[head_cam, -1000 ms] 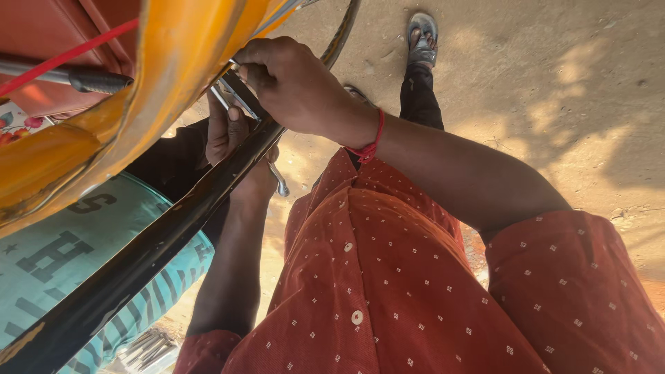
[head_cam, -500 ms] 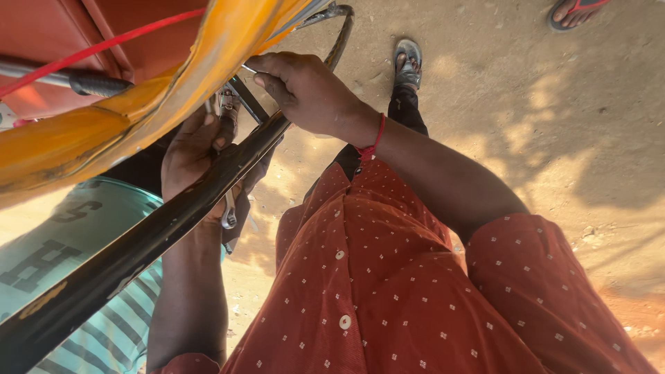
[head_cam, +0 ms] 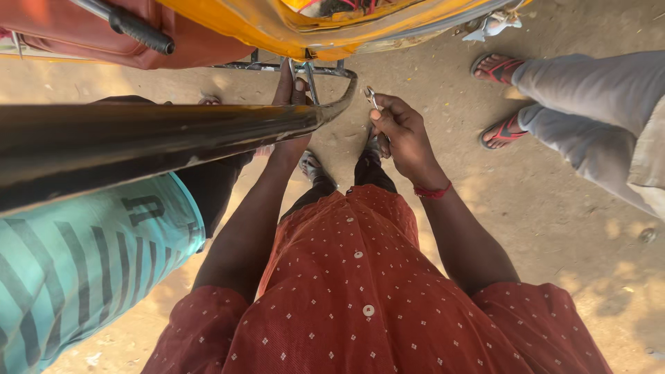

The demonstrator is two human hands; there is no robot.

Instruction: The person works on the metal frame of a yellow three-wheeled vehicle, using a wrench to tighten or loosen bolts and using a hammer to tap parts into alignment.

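- Right hand (head_cam: pixel 405 135) raised over the sandy ground (head_cam: pixel 554 208), fingers curled, thumb and forefinger pinching a small metal tool (head_cam: pixel 371 95) by its lower end; shiny tip pointing up, just beside the curved end of the black bar.
- Left hand (head_cam: pixel 291 90) reaching up behind the black bar (head_cam: pixel 173 138), fingers straight and pressed together against a thin metal rod (head_cam: pixel 309 79) under the yellow body; grip around the rod not discernible.
- Black bar running from the left edge across to the middle, bending up at its end near the tool.
- Yellow vehicle body (head_cam: pixel 298 28) along the top edge, with a red seat (head_cam: pixel 104 31) and a dark handle (head_cam: pixel 138 28) at the top left.
- Red thread band (head_cam: pixel 433 192) around the right wrist.
- Rust-red dotted shirt (head_cam: pixel 367 298) filling the bottom centre.
- Teal striped shirt (head_cam: pixel 76 256) of another person at the lower left.
- Third person in grey trousers (head_cam: pixel 589 104) and red-strapped sandals (head_cam: pixel 502 131) standing at the upper right, well apart from both hands.
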